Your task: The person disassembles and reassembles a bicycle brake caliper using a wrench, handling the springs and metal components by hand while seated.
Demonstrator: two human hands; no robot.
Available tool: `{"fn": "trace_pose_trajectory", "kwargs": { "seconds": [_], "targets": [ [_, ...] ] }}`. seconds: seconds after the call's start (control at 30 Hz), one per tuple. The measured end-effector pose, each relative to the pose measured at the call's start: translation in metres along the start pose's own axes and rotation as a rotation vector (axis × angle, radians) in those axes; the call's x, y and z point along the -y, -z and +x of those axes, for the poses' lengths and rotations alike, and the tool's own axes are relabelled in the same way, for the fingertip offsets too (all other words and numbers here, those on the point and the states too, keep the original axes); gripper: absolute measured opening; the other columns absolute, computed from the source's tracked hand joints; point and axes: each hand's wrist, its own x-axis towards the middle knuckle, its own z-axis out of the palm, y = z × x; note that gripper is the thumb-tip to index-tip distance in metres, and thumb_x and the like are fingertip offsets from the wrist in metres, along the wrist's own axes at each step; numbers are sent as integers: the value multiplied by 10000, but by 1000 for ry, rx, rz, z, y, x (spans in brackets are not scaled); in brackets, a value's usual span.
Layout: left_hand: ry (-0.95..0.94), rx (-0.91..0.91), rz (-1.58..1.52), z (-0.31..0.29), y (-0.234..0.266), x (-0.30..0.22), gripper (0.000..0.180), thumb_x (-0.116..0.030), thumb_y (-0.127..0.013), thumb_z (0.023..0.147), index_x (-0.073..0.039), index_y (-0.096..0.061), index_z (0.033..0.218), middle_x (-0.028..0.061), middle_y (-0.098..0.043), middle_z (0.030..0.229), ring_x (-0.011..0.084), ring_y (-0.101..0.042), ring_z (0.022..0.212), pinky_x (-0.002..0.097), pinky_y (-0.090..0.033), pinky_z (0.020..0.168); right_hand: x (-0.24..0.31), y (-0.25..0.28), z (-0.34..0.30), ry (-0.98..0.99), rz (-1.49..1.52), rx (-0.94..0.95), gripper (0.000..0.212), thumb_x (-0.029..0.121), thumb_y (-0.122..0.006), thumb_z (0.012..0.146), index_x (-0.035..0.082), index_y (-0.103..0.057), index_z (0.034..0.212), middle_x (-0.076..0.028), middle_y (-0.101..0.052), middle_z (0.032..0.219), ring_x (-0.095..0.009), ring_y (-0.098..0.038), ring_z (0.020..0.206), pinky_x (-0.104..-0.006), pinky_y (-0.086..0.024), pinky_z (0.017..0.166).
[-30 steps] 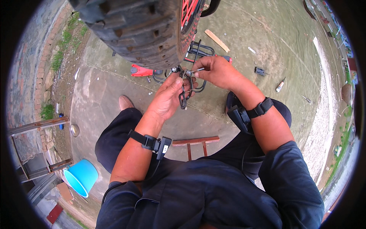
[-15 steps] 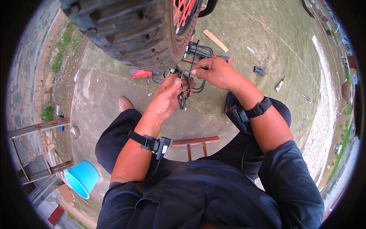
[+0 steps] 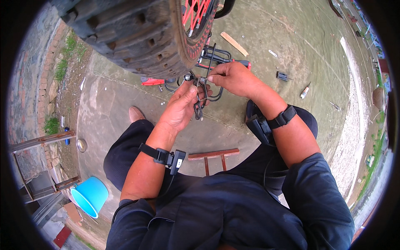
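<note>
In front of me, just below a large knobby bicycle tire [image 3: 137,39], my left hand [image 3: 183,102] is closed round a black looped piece [image 3: 198,109] that looks like bent rod or cable. Shiny metal fittings [image 3: 202,80] sit at its upper end, by the left fingertips. My right hand [image 3: 233,79] comes in from the right, thumb and forefinger pinched against those fittings. What lies between these fingertips is too small to make out. Behind the hands is a black tubular frame [image 3: 225,54] with red parts, partly hidden by the wheel and my hands.
A red-and-black tool or part [image 3: 152,81] lies left of my hands. On the ground at right are a wooden strip [image 3: 234,44], a small black block [image 3: 282,76] and a white tube [image 3: 306,91]. A blue bucket [image 3: 89,198] and a low brown wooden stool [image 3: 213,154] are nearer me.
The tire has shifted slightly left in view. Both hands keep nearly the same place and grip at the black looped piece.
</note>
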Motion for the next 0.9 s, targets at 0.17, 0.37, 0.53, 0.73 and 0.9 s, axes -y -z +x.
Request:
{"fn": "trace_pose_trajectory", "kwargs": {
  "seconds": [0.17, 0.37, 0.53, 0.73, 0.9],
  "targets": [
    [2, 3, -8, 0, 0, 0, 692, -429, -654, 893, -54, -356, 1393, 192, -542, 1272, 344, -539, 1216, 444, -475, 961, -1, 0, 1, -4, -7, 5, 200, 195, -647, 907, 21, -706, 987, -64, -683, 823, -130, -601, 779, -303, -491, 735],
    [1, 5, -18, 1, 2, 0, 702, -417, -653, 896, -48, -340, 1405, 202, -534, 1280, 351, -533, 1222, 445, -472, 966, -11, 2, 4, 71, 46, -32, 213, 235, -642, 880, 59, -722, 970, -123, -689, 803, -215, -643, 735, -347, -495, 705],
    [-3, 1, -25, 1, 3, -1, 676, -401, -648, 903, -43, -350, 1393, 207, -531, 1285, 349, -531, 1224, 447, -472, 967, -8, 9, 2, 60, 60, -50, 203, 228, -656, 877, 54, -718, 962, -111, -690, 796, -192, -630, 722, -340, -493, 699],
    [-6, 5, -22, 2, 1, -1, 649, -399, -641, 907, -52, -365, 1381, 211, -531, 1282, 349, -530, 1224, 452, -473, 968, 0, 35, -8, 58, 133, -15, 168, 136, -682, 889, -14, -696, 965, -40, -682, 832, -121, -618, 803, -282, -502, 743],
    [-16, -16, -61, -1, 6, 0, 630, -411, -622, 916, -71, -371, 1383, 220, -526, 1297, 354, -528, 1224, 453, -473, 967, 74, 77, -68, 329, 456, 74, 226, 213, -680, 888, 7, -697, 981, -29, -663, 837, -125, -617, 744, -260, -469, 623]
  ]
}}
